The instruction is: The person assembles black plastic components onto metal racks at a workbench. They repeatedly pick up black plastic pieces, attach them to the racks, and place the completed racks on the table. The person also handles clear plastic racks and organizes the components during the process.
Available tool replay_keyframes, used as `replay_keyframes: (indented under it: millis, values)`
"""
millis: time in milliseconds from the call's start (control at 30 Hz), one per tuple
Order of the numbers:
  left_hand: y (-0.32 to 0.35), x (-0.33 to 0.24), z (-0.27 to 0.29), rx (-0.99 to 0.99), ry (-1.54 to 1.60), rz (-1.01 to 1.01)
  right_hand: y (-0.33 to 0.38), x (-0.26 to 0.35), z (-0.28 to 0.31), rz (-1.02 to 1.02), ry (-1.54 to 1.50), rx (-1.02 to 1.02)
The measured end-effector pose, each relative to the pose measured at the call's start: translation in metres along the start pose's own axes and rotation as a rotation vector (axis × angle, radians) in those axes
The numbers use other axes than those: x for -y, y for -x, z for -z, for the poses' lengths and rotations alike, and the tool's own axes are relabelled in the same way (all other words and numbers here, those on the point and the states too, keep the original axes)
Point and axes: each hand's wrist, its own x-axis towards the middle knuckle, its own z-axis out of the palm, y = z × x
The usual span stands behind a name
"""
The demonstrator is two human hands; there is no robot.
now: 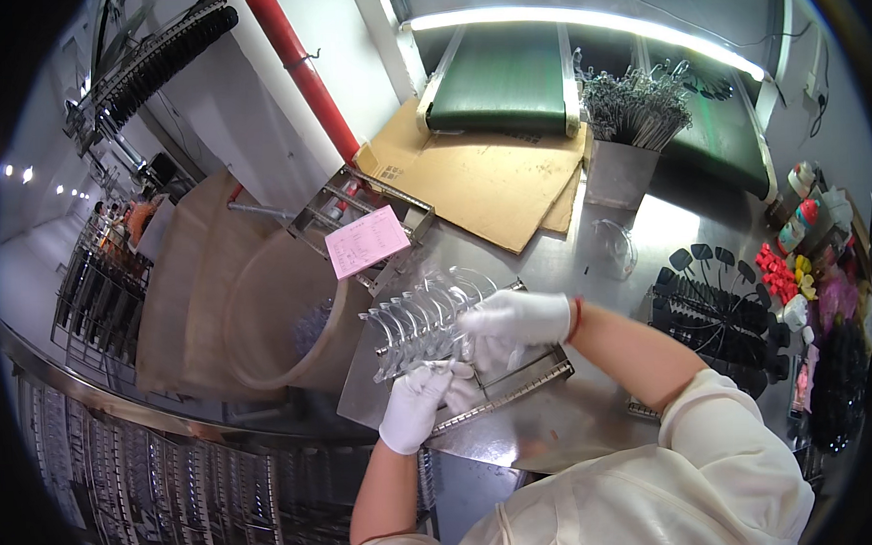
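Taking the metal rack as the clock's centre, with twelve pointing away from the person, the white-gloved left hand [412, 408] is at eight o'clock. Its fingers are curled and drawn together by the near-left end of the row of clear, curved, lens-like pieces [424, 321]; whether it grips one of them or the rack's edge I cannot tell. The white-gloved right hand [524, 317] reaches in from two o'clock, palm down, fingers partly bent over the inner end of the row; it is blurred (a thin red band [578, 317] circles the wrist above it), so what it has hold of cannot be made out.

The clear pieces stand on edge side by side, mostly at ten o'clock on the silver metal rack with toothed rails [512, 395], which lies at a slant on the grey sheet-metal table [595, 416]. The near part of the rack, towards five o'clock, shows bare rail.

To handle this well, I would steady the rack with one hand and work the other on one piece at a time, touching edges rather than faces, since clear surfaces probably mark easily. Each piece should stay in line with its neighbours, as such close spacing invites knocks. The rack's corner, near the rim of the large beige round tub [251, 327] at nine o'clock, deserves watching for snags.
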Motion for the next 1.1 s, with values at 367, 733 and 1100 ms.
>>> replay_keyframes:
  millis: [367, 733, 1100]
  values:
    - [-0.051, -0.063, 0.113, -0.684, 0.453, -0.519, -0.023, -0.076, 0.075, -0.367, 0.599, -0.357]
    - [-0.119, -0.035, 0.025, -0.333, -0.683, -0.497, -0.029, -0.032, 0.057, -0.452, 0.867, -0.413]
    - [-0.218, 0.053, 0.016, 0.354, -1.477, -0.242, 0.321, -0.033, 0.012, -0.340, 1.047, -1.341]
